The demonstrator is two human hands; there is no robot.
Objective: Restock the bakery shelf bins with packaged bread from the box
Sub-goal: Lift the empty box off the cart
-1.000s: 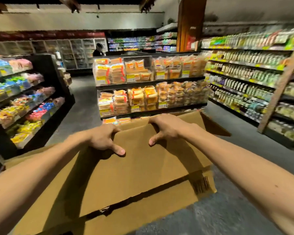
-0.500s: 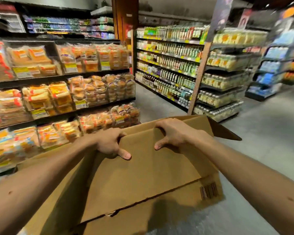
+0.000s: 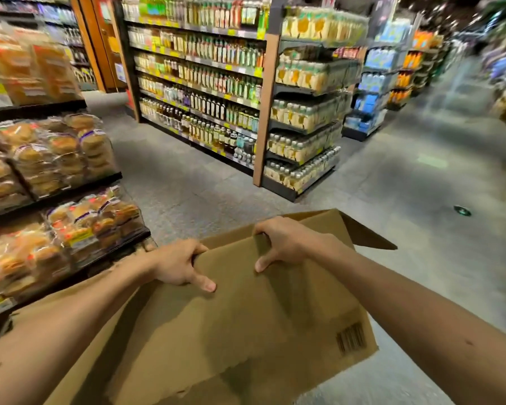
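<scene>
Head view, carrying stage. Over the last second the view has swung to the right. The shelf (image 3: 79, 187), which stood straight ahead of the box (image 3: 216, 331), now runs along the left edge of the frame, and bottle racks (image 3: 260, 112) and open floor (image 3: 392, 185) fill the centre. The grip is unchanged: the left hand (image 3: 178, 266) and right hand (image 3: 287, 244) each hold the far edge of the top flap (image 3: 237, 287), fingers curled over the edge and thumbs pressed on its near face, the two hands near each other. The box sits low in front of the person, its left side just beside the end of the lowest shelf tier. Whether it rests on the floor or is carried cannot be told. By this reading the box is being brought round the shelf end, and restocking proper has not begun, since neither hand holds a pack. Contents: the flap covers the opening, so any bread inside is hidden, and a barcode (image 3: 351, 337) marks the near right corner. The clear bins (image 3: 105, 159) on the middle and lower tiers hold packs of buns (image 3: 65, 150), stacked up to the front edge and apparently near full. The upper tier holds flatter packs, too blurred to name. Which bin has room cannot be read here.
</scene>
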